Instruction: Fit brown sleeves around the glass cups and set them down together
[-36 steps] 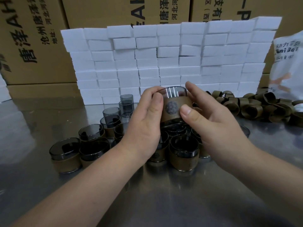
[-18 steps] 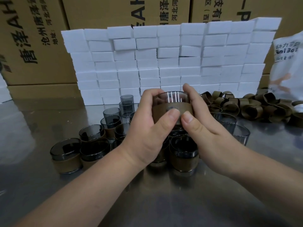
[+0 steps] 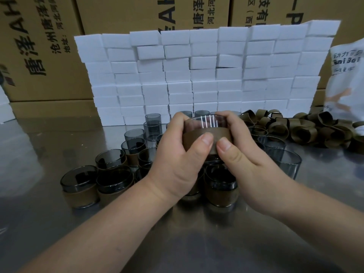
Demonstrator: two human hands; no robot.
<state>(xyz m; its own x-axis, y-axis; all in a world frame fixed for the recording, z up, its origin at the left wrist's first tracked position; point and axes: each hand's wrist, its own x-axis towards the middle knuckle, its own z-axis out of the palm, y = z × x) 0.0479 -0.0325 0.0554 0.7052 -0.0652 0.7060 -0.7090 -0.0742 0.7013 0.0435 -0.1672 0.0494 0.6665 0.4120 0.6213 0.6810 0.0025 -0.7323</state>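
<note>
Shiny metal tabletop, two bare forearms coming in from the bottom edge.

Left hand and right hand both curl round one glass cup, one from each side. The cup is upright and lifted off the tabletop, above the cluster of finished cups. Both thumbs press on the front of the brown sleeve wrapped round its lower half, with the thumb tips just beside each other. The clear rim sticks out above the sleeve. Cannot tell if the sleeve is fully seated at the base, as the hands cover it.

Counts: 2 hands, 1 held cup, 1 sleeve on it.

Sleeved cups stand bunched together under and left of the hands. At least 6 show and more are hidden behind the hands. One more sits front centre.

Bare cups: 3 just right of the right hand, and at least 3 more behind the sleeved group on the left.

A pile of loose sleeves lies far right, tangled, too many to count.

Behind everything is a wall of stacked white foam blocks, many rows, not countable. A white printed bag is at the right edge. Cardboard boxes with printed text stand along the back, at least 3.
</note>
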